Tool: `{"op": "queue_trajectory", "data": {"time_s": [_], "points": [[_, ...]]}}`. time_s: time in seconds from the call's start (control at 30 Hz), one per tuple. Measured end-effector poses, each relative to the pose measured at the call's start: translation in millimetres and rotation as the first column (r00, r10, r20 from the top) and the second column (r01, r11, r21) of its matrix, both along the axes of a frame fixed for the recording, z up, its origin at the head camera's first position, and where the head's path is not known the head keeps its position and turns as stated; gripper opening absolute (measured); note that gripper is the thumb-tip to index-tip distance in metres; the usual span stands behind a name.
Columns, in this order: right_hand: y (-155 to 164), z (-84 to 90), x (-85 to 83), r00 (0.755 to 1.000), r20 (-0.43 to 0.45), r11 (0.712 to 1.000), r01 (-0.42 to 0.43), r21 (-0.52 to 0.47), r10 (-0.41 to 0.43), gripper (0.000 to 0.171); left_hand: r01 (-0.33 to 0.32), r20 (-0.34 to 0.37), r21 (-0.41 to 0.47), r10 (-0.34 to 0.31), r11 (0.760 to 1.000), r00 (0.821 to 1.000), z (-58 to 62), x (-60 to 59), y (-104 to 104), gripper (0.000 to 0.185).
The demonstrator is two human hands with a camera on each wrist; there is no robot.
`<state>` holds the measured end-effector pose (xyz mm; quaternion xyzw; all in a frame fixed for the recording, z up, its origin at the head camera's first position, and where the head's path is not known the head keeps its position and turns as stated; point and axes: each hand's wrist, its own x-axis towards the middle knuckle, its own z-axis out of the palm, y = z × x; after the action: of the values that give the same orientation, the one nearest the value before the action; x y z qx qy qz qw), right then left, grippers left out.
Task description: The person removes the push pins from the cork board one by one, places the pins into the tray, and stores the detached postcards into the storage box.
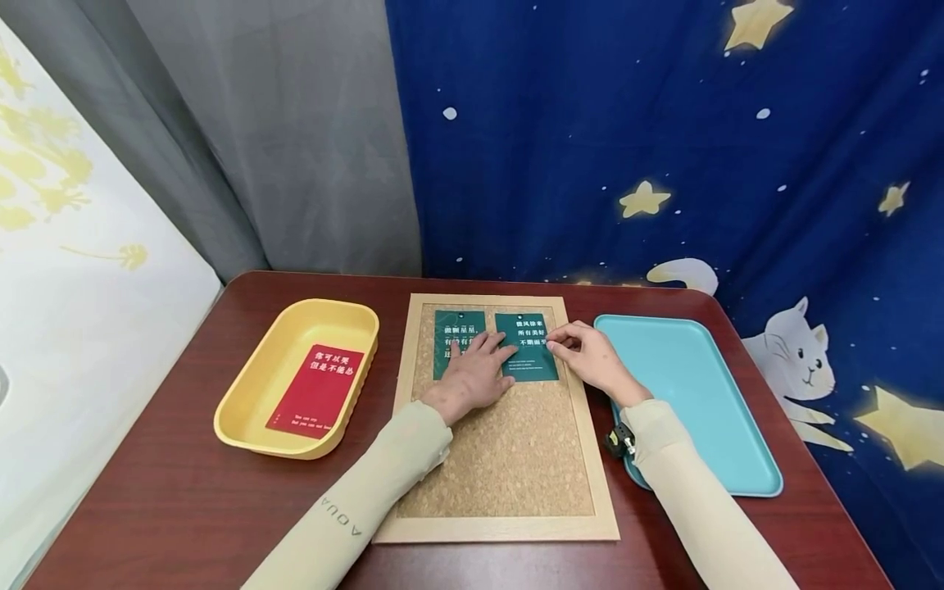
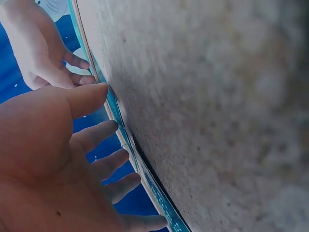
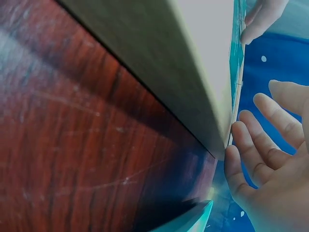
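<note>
Two dark green cards with white writing lie side by side at the top of a wood-framed cork board (image 1: 509, 459). My left hand (image 1: 478, 378) is spread over the inner edges of both, fingertips on the left card (image 1: 445, 354) and the right card (image 1: 534, 366); it hides part of the left card's text. At the right card's outer edge is my right hand (image 1: 590, 354), thumb and fingertips close over the edge. In the right wrist view, the right hand's fingers (image 3: 260, 140) look loosely bent and apart, with nothing visible between them.
A yellow tray (image 1: 247, 393) with a red card (image 1: 313, 393) in it stands left of the board. To the right is a flat blue tray (image 1: 696, 401), partly under the right forearm. Curtains (image 1: 516, 147) hang behind the brown table (image 1: 177, 492).
</note>
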<state>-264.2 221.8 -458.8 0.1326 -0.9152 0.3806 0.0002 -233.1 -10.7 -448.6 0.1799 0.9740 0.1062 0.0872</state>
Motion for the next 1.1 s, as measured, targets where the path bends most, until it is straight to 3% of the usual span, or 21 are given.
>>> {"op": "queue_trajectory", "data": {"time_s": [0.27,0.63,1.1], "points": [[-2,-0.2,-1.0,1.0,0.007,1.0,-0.007,0.01,0.006,0.024,-0.001,0.005,0.004,0.001,1.0,1.0,-0.2,-5.8,0,0.061],[-2,-4.0,-1.2,1.0,0.007,0.999,-0.024,0.039,0.023,0.022,0.01,0.036,-0.057,-0.008,0.998,0.999,-1.6,-11.4,4,0.058],[-4,-1.8,-2.8,1.0,-0.009,0.999,-0.009,0.041,0.01,0.023,0.004,0.06,-0.06,-0.001,0.998,0.998,-1.2,-11.0,5,0.058]]}}
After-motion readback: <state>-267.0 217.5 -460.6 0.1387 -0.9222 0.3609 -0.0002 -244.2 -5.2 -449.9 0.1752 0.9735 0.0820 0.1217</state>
